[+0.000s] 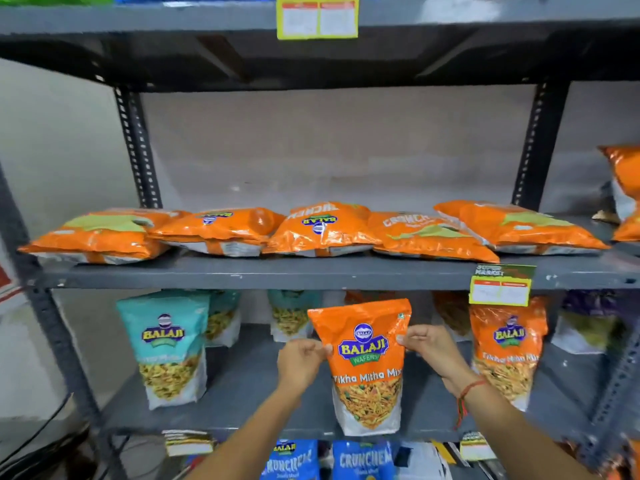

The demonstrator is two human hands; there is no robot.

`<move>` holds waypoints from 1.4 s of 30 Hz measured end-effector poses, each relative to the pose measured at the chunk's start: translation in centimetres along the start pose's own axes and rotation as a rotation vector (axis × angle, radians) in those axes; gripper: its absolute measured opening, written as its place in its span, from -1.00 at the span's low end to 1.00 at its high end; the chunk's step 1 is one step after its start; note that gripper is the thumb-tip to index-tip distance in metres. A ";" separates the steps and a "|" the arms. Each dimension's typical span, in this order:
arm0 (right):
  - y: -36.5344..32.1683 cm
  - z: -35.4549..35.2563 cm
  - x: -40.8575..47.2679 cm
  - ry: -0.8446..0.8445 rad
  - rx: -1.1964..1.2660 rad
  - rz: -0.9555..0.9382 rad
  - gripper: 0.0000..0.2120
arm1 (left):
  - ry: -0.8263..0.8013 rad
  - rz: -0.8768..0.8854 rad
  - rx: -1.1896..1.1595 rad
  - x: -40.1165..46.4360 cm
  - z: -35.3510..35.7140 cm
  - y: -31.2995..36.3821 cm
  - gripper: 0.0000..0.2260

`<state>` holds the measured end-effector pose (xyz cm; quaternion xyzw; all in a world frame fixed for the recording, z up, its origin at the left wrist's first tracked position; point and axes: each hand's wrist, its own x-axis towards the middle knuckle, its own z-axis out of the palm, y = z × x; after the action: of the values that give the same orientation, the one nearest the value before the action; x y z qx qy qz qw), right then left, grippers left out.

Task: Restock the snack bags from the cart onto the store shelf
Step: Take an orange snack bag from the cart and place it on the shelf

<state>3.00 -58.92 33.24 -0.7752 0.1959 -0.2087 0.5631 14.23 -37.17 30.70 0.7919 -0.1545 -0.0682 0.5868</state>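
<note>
— Hands first: where do we have them?
— Our left hand (304,358) and right hand (427,344) pinch the upright orange Balaji bag (365,368) by its side edges; it stands on the lower shelf (242,382).

Yellow price tag (317,17) top center; 2nd yellow tag (499,289) right of center; black cables (38,441) lower left; pale wall (329,147) center.
</note>
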 end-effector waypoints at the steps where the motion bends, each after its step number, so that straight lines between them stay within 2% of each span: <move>1: 0.7 -0.5 0.7 0.011 0.000 0.005 -0.91 | 0.006 -0.003 0.003 0.9 1.4 -0.2 -0.73; 5: 3.3 -2.3 3.8 0.057 0.018 0.037 -0.92 | 0.025 -0.020 -0.004 3.9 5.7 -1.1 -0.67; 10: 5.7 -3.4 6.5 0.062 0.058 0.094 -0.93 | 0.049 -0.027 0.015 6.6 8.9 -2.0 -0.78; 18: 7.8 -3.2 8.2 0.026 0.118 0.143 -0.96 | 0.040 -0.038 -0.020 8.4 10.2 -2.9 -0.85; 20: 8.0 -3.0 8.4 0.032 0.129 0.155 -0.90 | 0.019 -0.053 -0.049 8.2 10.0 -2.8 -0.89; 22: 7.8 -2.1 8.1 0.156 0.167 0.152 -0.72 | 0.032 -0.079 -0.102 7.4 9.2 -2.7 -0.98; 24: 6.8 -1.3 7.4 0.389 0.183 0.094 -0.59 | 0.065 -0.104 -0.133 6.8 8.3 -2.8 -0.82; 26: 5.3 0.3 6.5 0.571 0.150 -0.017 -0.58 | 0.092 -0.109 -0.165 5.5 6.1 -2.9 -0.78; 28: 3.7 2.7 5.4 0.605 0.140 -0.125 -0.61 | 0.134 -0.100 -0.194 3.8 2.8 -3.3 -0.84; 31: 0.9 8.5 3.0 0.490 0.123 -0.235 -0.66 | 0.250 -0.082 -0.216 0.6 -3.3 -3.9 -0.94; 34: -2.4 15.8 -0.8 0.277 0.168 -0.318 -0.78 | 0.394 -0.079 -0.247 -3.3 -10.3 -5.1 -0.81; 38: -4.6 25.9 -7.5 -0.134 0.212 -0.310 -0.88 | 0.580 -0.089 -0.219 -10.3 -20.6 -8.2 -0.83; 42: -2.4 34.3 -13.1 -0.582 0.166 -0.161 -0.88 | 0.773 -0.299 -0.100 -17.4 -28.6 -15.0 -0.85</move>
<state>10.83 -24.03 24.66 -0.7670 -0.0533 -0.0373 0.6384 8.62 -1.60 23.78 0.7434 0.1975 0.1422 0.6230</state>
